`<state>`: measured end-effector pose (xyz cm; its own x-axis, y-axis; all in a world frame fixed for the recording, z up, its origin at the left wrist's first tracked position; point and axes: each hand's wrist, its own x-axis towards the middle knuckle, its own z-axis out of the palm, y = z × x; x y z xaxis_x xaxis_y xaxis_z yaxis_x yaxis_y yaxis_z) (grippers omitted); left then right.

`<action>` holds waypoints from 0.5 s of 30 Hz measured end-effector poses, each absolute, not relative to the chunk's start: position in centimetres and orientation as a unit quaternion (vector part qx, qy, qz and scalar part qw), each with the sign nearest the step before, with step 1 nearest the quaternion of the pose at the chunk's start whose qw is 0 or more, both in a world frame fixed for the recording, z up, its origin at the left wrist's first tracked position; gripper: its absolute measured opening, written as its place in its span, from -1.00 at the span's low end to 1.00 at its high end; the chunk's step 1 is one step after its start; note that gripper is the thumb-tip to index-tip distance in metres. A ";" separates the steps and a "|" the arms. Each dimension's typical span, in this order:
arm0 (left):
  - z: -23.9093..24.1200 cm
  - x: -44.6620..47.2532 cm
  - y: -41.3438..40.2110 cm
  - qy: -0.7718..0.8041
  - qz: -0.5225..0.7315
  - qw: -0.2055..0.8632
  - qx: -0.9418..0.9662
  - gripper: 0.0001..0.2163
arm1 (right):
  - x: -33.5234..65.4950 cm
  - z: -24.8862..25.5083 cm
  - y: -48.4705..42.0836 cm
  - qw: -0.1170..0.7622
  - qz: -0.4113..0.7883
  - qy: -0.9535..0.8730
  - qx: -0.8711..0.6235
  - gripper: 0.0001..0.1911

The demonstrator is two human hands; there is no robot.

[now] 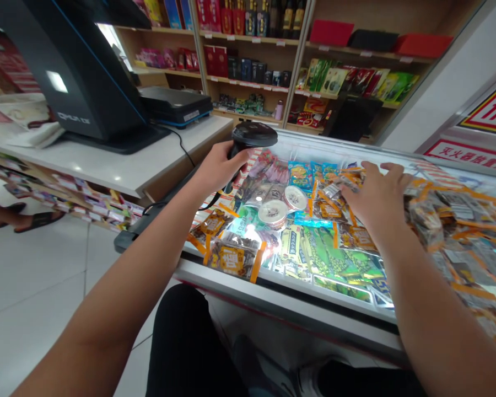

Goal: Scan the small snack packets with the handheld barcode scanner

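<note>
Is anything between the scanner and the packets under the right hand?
Nothing visible stands in the way. The left hand holds the scanner above the pile; between it and the orange-edged packets under the right hand lie only low round cups and blue packets.

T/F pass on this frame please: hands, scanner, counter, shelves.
1. The left hand holds a black scanner. True.
2. The right hand hangs free, touching nothing. False: it lies spread on the snack packets.
3. A checkout terminal stands on the white counter at left. True.
4. The shelves behind are bare. False: they are stocked with boxes and packets.
</note>
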<state>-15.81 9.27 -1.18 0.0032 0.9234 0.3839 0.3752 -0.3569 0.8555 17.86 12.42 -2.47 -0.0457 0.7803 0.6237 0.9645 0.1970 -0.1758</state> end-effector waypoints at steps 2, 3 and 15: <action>-1.5 -15.9 9.6 0.503 0.511 0.271 0.642 -0.81 | 15.9 -2.0 10.9 0.343 -0.135 -0.749 -0.550 -0.54; -1.6 -15.9 9.7 0.506 0.515 0.272 0.636 -0.81 | 14.6 -1.7 9.9 0.356 -0.094 -0.781 -0.504 -0.62; -1.1 -15.2 9.0 0.497 0.508 0.282 0.644 -0.79 | 5.7 -4.2 1.1 0.155 0.182 -0.942 -0.235 -0.75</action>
<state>-15.19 9.01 -1.14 -0.0107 0.9276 0.3733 0.3538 -0.3457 0.8691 5.72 1.06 -4.24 -0.8417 0.4992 0.2059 0.3870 0.8236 -0.4147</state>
